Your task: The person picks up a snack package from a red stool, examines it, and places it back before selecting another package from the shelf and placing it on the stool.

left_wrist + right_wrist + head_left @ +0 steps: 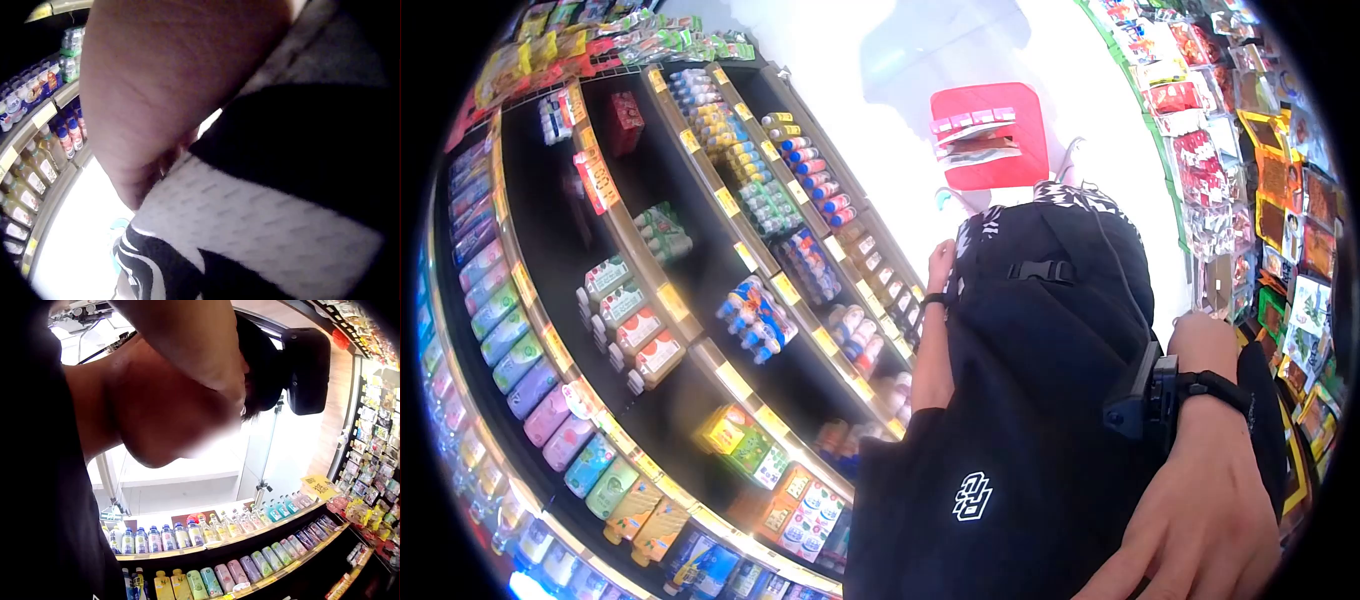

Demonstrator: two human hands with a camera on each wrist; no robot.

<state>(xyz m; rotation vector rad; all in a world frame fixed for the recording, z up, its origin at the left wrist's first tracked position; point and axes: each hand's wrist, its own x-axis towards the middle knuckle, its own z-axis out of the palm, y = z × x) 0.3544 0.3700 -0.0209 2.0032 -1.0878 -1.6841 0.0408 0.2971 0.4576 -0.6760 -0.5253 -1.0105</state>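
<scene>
My left hand (941, 265) hangs low beside the black-and-white patterned shorts (980, 235), its fingers loosely curled. Seen from the left wrist, the same hand (150, 100) lies close along the patterned cloth (250, 219), which hides most of its fingertips. My right hand (1200, 520) is raised near the head camera, back of the hand up and fingers loosely extended; the lower frame edge cuts off the fingertips. A dark device (1140, 400) is strapped to the right wrist. In the right wrist view, the raised arm crosses near the head-worn camera (306, 372).
A red basket (1040, 130) with several packets (985, 140) stands on the pale floor by the feet. Curved shelves (730, 380) of bottles and cartons (640, 330) run along the left. Hanging snack packets (1200, 160) line the right.
</scene>
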